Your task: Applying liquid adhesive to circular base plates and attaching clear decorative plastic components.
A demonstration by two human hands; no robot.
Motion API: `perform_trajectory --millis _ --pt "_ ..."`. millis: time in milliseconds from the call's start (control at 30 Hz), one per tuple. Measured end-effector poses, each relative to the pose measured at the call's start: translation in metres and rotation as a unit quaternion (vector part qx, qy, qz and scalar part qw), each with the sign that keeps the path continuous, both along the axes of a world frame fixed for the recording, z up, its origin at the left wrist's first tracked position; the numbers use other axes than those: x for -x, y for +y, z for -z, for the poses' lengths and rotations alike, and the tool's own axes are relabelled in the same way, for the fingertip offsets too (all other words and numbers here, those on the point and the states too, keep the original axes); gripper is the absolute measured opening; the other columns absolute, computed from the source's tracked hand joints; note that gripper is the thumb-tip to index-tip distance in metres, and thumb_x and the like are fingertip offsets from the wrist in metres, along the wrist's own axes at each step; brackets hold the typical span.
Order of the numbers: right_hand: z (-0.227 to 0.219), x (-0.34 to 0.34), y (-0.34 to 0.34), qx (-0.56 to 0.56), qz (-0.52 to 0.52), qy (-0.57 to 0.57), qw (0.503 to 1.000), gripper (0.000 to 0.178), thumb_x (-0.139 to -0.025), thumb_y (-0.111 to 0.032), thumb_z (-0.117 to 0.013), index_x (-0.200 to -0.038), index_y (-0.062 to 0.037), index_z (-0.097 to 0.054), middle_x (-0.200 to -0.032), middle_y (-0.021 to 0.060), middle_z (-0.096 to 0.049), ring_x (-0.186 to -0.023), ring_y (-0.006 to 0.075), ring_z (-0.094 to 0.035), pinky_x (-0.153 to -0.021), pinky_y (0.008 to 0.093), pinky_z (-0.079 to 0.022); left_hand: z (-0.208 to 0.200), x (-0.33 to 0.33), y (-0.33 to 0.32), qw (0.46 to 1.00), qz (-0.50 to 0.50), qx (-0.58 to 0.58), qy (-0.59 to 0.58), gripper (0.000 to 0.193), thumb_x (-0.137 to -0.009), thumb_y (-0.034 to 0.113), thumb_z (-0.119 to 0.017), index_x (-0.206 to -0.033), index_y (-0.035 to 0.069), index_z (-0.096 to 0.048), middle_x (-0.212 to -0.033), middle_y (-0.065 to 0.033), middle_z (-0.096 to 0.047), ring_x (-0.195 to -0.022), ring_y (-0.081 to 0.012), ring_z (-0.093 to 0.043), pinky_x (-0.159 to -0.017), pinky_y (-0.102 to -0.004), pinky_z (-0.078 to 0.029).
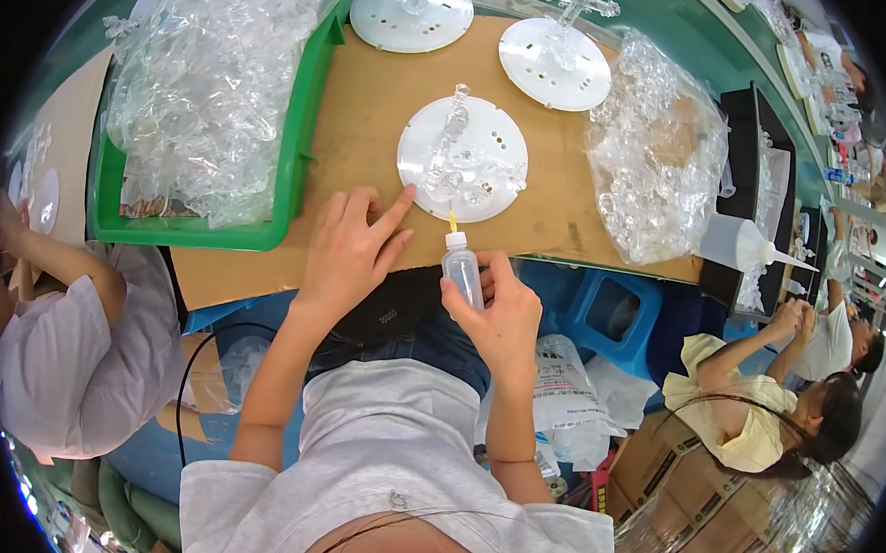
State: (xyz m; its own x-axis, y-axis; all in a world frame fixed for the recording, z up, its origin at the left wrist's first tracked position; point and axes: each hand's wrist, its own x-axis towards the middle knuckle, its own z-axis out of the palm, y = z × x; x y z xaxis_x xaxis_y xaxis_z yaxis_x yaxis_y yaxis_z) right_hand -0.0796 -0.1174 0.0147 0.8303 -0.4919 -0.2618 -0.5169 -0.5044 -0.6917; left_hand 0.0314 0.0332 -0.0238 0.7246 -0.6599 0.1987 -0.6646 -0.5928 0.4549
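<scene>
The right hand (500, 309) is wrapped around a small clear bottle (462, 272), its yellow tip at the near rim of a white disc (421, 142); whether they touch, I cannot tell. The left hand (353, 243) is loosely spread and holds nothing, index fingertip at the disc's rim. The disc lies just ahead of both hands, a clear ornate piece (448, 151) on it. Beneath is a brown cardboard sheet (355, 131). Beyond the hands sit two more discs (527, 57). Left of the left hand is a green crate (302, 159) heaped with clear plastic; right of the right hand lie a bag of clear pieces (648, 166) and a larger nozzle bottle (737, 241) by a black bin. Below the right hand are a blue stool (622, 342) and cardboard boxes (673, 465). One person (77, 366) sits far left of the hands; others work far right.
</scene>
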Motion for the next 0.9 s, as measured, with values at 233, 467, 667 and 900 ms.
perform_trajectory --millis 233,467,667,900 --pt "0.0 0.0 0.001 0.0 0.0 0.001 1.0 0.029 -0.071 -0.024 -0.075 -0.089 -0.0052 -0.06 -0.064 0.0063 -0.063 -0.053 0.0175 -0.06 -0.053 0.0277 -0.047 0.001 0.0 0.0 1.0 0.005 0.002 -0.01 0.046 -0.081 0.022 -0.067 -0.126 0.017 -0.057 -0.089 -0.0064 -0.047 -0.081 -0.023 -0.047 -0.072 -0.0362 -0.043" --pt "-0.001 0.002 -0.002 -0.003 0.007 -0.002 1.0 0.03 -0.071 -0.023 -0.075 -0.09 -0.0043 -0.061 -0.065 0.007 -0.063 -0.053 0.0165 -0.06 -0.053 0.0271 -0.047 -0.001 0.002 -0.003 1.0 0.008 0.002 -0.009 0.046 -0.082 0.02 -0.066 -0.126 0.014 -0.057 -0.09 -0.0079 -0.049 -0.083 -0.0246 -0.049 -0.073 -0.0365 -0.043" --pt "-0.005 0.006 -0.039 -0.028 0.025 -0.084 0.996 0.034 -0.069 -0.019 -0.075 -0.097 -0.0022 -0.063 -0.071 0.0075 -0.065 -0.062 0.0147 -0.062 -0.061 0.0261 -0.049 -0.032 0.0 -0.036 0.961 -0.122 0.235 0.078 0.045 -0.08 0.019 -0.07 -0.12 0.002 -0.058 -0.101 -0.0146 -0.054 -0.09 -0.0305 -0.053 -0.075 -0.0372 -0.045" --pt "0.005 0.002 -0.087 0.0 0.059 -0.248 0.967 0.044 -0.072 -0.007 -0.074 -0.111 -0.0002 -0.055 -0.096 0.0116 -0.067 -0.089 0.0175 -0.065 -0.082 0.0299 -0.05 -0.04 -0.029 -0.069 0.971 -0.154 0.182 -0.034 0.029 -0.076 0.016 -0.071 -0.099 0.001 -0.064 -0.087 -0.0115 -0.06 -0.081 -0.0288 -0.057 -0.071 -0.0364 -0.047"
